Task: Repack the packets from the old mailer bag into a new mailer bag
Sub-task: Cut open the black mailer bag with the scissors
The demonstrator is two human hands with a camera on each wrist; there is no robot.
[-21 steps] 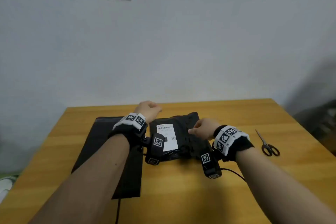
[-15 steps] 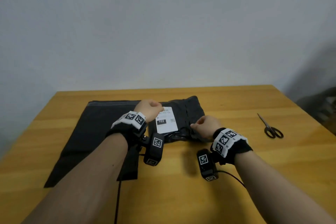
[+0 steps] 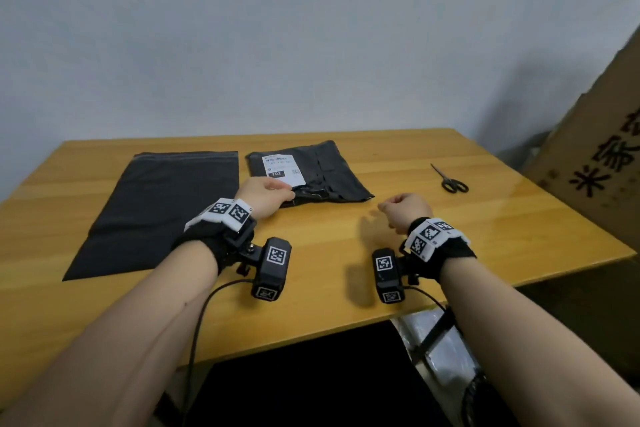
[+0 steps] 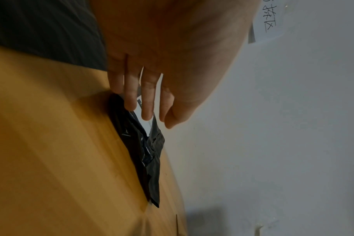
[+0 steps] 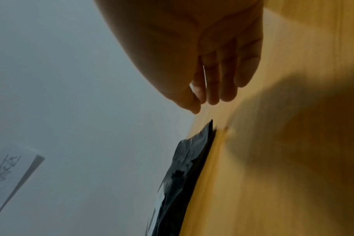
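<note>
The old mailer bag [image 3: 332, 172], crumpled black plastic with a white label [image 3: 282, 168], lies at the middle back of the wooden table [image 3: 311, 274]. The new mailer bag [image 3: 156, 211], flat and dark grey, lies just left of it. My left hand [image 3: 289, 194] rests straight fingers [image 4: 148, 103] on the old bag's [image 4: 145, 153] near left corner, over the label, thumb apart. My right hand [image 3: 384, 208] hovers right of the bag's near right corner, fingers [image 5: 214, 89] loosely curled and holding nothing, a short gap from the bag [image 5: 184, 167].
Black-handled scissors [image 3: 450, 180] lie on the table to the right of the old bag. A large cardboard box [image 3: 595, 156] leans beyond the table's right edge. The wall is close behind the table. A paper sheet [image 5: 8, 174] hangs on it.
My right hand has let go of the old bag's right side and drawn back toward me. My left hand has shifted to the bag's near left corner.
</note>
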